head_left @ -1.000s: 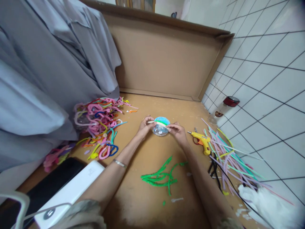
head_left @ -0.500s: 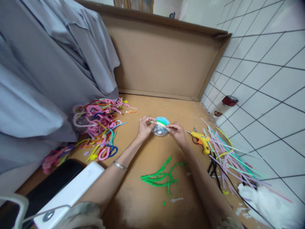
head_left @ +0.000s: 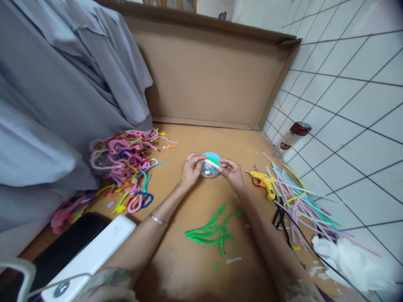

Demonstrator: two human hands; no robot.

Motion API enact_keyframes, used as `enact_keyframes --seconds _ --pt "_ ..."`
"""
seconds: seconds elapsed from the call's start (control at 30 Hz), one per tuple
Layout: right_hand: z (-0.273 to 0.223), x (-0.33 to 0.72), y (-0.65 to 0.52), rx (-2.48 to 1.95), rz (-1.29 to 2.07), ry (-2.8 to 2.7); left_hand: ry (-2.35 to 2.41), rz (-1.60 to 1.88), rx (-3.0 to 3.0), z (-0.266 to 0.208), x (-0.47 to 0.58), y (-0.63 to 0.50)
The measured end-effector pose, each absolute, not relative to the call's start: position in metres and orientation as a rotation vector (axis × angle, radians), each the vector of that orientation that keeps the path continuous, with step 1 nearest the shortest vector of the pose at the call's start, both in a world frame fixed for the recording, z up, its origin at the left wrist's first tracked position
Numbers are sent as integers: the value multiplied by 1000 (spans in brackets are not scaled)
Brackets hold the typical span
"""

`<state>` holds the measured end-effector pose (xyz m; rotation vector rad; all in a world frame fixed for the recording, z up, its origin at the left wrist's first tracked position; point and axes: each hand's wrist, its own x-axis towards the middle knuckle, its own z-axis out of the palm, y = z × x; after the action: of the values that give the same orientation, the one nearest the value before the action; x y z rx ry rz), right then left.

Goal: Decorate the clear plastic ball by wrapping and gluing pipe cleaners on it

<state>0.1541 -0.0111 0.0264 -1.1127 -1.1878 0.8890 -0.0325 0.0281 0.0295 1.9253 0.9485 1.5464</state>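
Fingers nearly closed, the left hand point(head_left: 191, 170) and right hand point(head_left: 232, 173) pinch a pale strip point(head_left: 210, 163) against a blue-topped clear ball point(head_left: 210, 170) — held between them. Nearer the person, green stems point(head_left: 208, 240) lie on the table point(head_left: 171, 256); a yellow glue gun point(head_left: 265, 182) rests right — beside pastel stems point(head_left: 294, 201).

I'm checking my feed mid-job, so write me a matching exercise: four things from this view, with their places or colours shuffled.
Things:
1. glue gun
2. blue-topped clear ball
3. red-lidded bottle
4. green pipe cleaners

Places or colours:
A. near the tiled wall
B. in a loose cluster on the tabletop
C. mostly yellow
D. between the left hand and the right hand

Pairs: 1-C, 2-D, 3-A, 4-B
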Motion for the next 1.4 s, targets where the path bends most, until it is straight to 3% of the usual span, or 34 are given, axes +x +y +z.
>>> enact_keyframes --seconds 0.63,0.93,1.4 --pt "25 147 -8 -1018 1040 -958 1227 1518 1834 23 -18 23" --pt "29 142 -15 -1154 990 -1159 1206 1541 1747 23 -22 28" --pt "30 122 -21 -1199 547 -1262 1205 1529 1773 26 -21 24"
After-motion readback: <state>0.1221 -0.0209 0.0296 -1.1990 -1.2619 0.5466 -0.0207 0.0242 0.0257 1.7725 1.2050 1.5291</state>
